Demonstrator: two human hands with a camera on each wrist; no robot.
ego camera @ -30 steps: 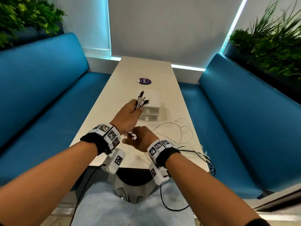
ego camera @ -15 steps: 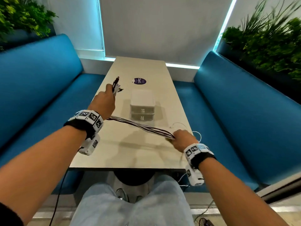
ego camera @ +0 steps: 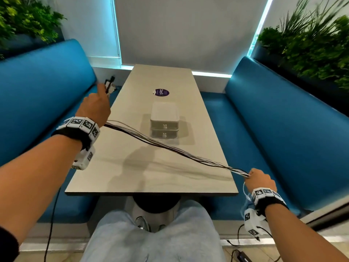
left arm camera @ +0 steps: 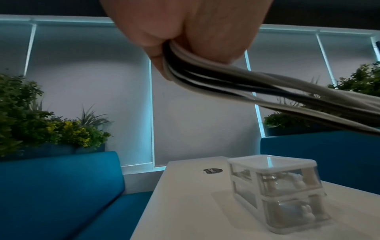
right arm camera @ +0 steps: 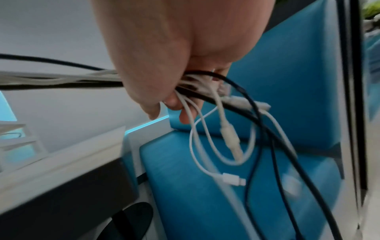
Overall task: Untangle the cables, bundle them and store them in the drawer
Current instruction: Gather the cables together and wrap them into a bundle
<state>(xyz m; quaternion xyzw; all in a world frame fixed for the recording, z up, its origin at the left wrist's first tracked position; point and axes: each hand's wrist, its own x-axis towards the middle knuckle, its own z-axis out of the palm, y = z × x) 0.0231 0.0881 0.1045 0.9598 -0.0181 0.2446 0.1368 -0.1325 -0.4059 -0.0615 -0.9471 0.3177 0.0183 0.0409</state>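
Several black and white cables (ego camera: pixel 166 146) stretch taut in one bunch above the table (ego camera: pixel 117 167), from upper left to lower right. My left hand (ego camera: pixel 95 108) grips one end off the table's left edge, plugs (ego camera: pixel 109 86) sticking up past my fingers. In the left wrist view the cables (left arm camera: pixel 216 78) run out of my left hand (left arm camera: pixel 185 32). My right hand (ego camera: pixel 259 179) grips the other end past the table's right front corner. The right wrist view has loose ends and plugs (right arm camera: pixel 230 138) dangling below my right hand (right arm camera: pixel 174 56). A small white two-drawer box (ego camera: pixel 164 122) stands mid-table, both drawers closed.
Blue benches (ego camera: pixel 283 138) flank the narrow table on both sides. A purple round sticker (ego camera: pixel 160 92) lies behind the drawer box. Plants (ego camera: pixel 311 44) stand behind both backrests. A black cord and small device (ego camera: pixel 243 257) lie on the floor at my right.
My hands have pulled apart from the table's middle, left going up-left and right going down-right past the corner. The bunch of cables has drawn out straight between them.
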